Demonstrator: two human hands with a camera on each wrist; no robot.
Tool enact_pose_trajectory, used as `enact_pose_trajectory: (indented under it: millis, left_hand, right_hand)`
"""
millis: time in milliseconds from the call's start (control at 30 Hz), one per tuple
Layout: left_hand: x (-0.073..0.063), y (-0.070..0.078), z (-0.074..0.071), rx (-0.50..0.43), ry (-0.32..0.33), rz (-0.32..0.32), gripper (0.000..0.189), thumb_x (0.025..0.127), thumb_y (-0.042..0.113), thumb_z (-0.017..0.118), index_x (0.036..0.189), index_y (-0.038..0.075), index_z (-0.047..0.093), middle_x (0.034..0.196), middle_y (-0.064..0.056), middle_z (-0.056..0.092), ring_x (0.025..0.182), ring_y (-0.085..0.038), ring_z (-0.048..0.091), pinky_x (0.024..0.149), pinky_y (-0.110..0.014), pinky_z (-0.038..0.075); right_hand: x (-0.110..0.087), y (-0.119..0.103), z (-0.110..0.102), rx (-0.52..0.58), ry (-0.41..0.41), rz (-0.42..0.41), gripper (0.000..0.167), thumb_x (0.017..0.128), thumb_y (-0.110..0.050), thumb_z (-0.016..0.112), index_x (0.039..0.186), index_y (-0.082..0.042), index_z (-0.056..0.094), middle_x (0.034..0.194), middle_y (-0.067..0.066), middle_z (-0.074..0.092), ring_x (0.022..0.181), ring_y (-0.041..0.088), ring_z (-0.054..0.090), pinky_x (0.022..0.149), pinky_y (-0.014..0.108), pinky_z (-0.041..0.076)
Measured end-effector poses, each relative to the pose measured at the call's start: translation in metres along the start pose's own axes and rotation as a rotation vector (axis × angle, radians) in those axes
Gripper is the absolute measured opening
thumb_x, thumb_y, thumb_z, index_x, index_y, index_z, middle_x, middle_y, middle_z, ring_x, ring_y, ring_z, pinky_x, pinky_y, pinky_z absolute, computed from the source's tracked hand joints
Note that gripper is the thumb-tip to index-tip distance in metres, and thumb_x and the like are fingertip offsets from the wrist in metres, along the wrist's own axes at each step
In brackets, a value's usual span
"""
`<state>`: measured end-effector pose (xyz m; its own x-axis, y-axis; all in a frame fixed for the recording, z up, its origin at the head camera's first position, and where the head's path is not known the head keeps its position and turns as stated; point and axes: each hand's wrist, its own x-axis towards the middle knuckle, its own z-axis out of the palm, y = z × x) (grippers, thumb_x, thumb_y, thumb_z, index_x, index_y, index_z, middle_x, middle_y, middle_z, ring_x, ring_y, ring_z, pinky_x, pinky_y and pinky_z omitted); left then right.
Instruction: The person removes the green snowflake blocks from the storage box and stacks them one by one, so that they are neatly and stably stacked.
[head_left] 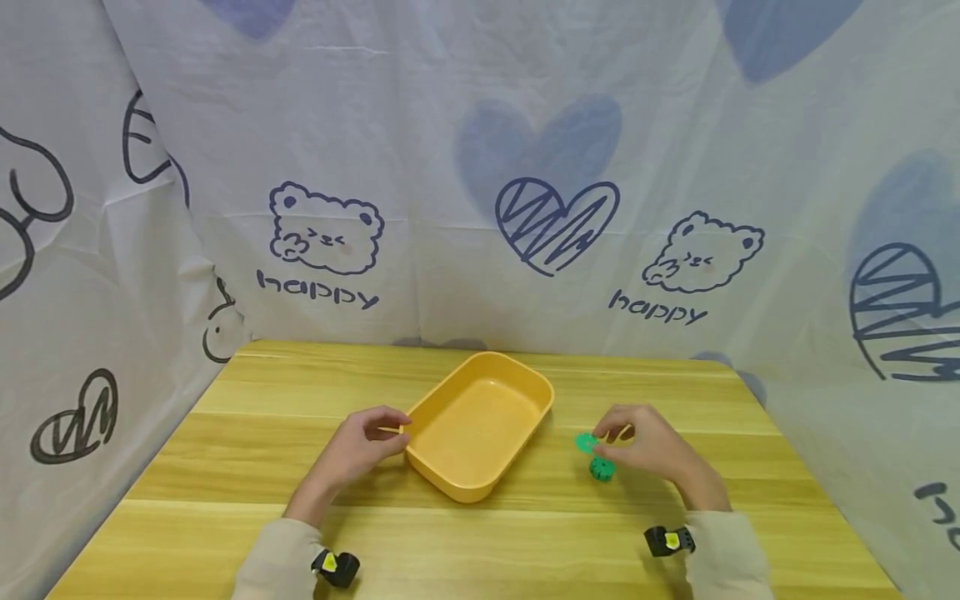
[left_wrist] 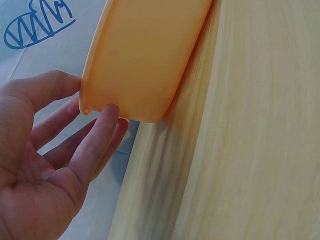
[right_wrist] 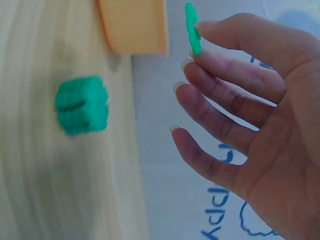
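A yellow plastic tray (head_left: 480,417) with rounded corners lies at a slant on the table. My left hand (head_left: 360,446) holds its rim at the near left corner, thumb and fingers on either side of the edge. To the right of the tray, my right hand (head_left: 651,442) pinches a thin green disc (head_left: 585,442) between thumb and index finger. In the right wrist view the disc (right_wrist: 193,30) is seen edge-on with a scalloped outline, while the other fingers stay loosely bent. Below it on the tabletop sits a short green stack (head_left: 602,469) with a notched side.
The wooden table (head_left: 517,550) has a pale striped grain. Behind it and on both sides hangs a white cloth (head_left: 442,275) printed with hearts, bears and the word "happy". A small black wrist camera (head_left: 337,568) is strapped at the left cuff, another (head_left: 667,542) at the right.
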<state>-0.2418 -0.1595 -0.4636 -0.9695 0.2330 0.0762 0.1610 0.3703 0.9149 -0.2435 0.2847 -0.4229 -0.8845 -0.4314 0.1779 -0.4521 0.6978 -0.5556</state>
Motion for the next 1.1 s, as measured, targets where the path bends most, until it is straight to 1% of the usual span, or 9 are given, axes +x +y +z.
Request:
enact_pose_trajectory:
  millis: [167,233,433,833,1100]
  left_hand:
    - [0.001,0.000,0.001,0.001,-0.001,0.000,0.028,0.096,0.014,0.073,0.121,0.002,0.070,0.129,-0.020,0.068,0.111,-0.030,0.072,0.091,-0.034,0.062]
    - [0.001,-0.001,0.001,0.000,0.003,-0.008,0.028,0.095,0.014,0.074,0.121,0.003,0.071,0.128,-0.019,0.069,0.111,-0.030,0.072,0.091,-0.034,0.062]
    - [0.001,-0.002,0.000,0.003,-0.004,-0.010,0.028,0.096,0.015,0.073,0.122,0.005,0.070,0.130,-0.018,0.068,0.113,-0.031,0.071,0.093,-0.038,0.062]
    - [0.000,-0.001,0.000,-0.001,0.002,-0.017,0.027,0.096,0.016,0.073,0.121,0.006,0.070,0.131,-0.018,0.068,0.113,-0.031,0.071,0.094,-0.039,0.061]
    - [0.001,-0.001,0.000,-0.001,0.005,-0.016,0.027,0.096,0.015,0.073,0.121,0.006,0.071,0.130,-0.018,0.068,0.112,-0.030,0.071,0.094,-0.038,0.061]
  right_hand:
    - [-0.009,0.017,0.002,0.008,-0.004,-0.028,0.009,0.087,-0.018,0.082,0.092,-0.012,0.078,0.090,-0.001,0.073,0.080,0.009,0.064,0.071,0.028,0.059]
    - [-0.011,0.023,0.004,0.016,-0.010,-0.030,0.009,0.087,-0.017,0.082,0.093,-0.011,0.078,0.090,0.000,0.073,0.079,0.006,0.064,0.071,0.028,0.060]
    - [-0.017,0.037,0.010,0.023,-0.029,0.015,0.009,0.087,-0.017,0.082,0.094,-0.013,0.079,0.091,-0.002,0.073,0.079,0.000,0.062,0.072,0.025,0.060]
    - [-0.019,0.047,0.012,0.047,-0.039,0.044,0.009,0.086,-0.015,0.082,0.093,-0.011,0.078,0.090,-0.001,0.073,0.078,0.001,0.061,0.071,0.023,0.058]
    - [-0.019,0.048,0.014,0.050,-0.040,0.065,0.011,0.085,-0.015,0.082,0.093,-0.009,0.077,0.091,0.000,0.073,0.078,0.002,0.061,0.072,0.022,0.058]
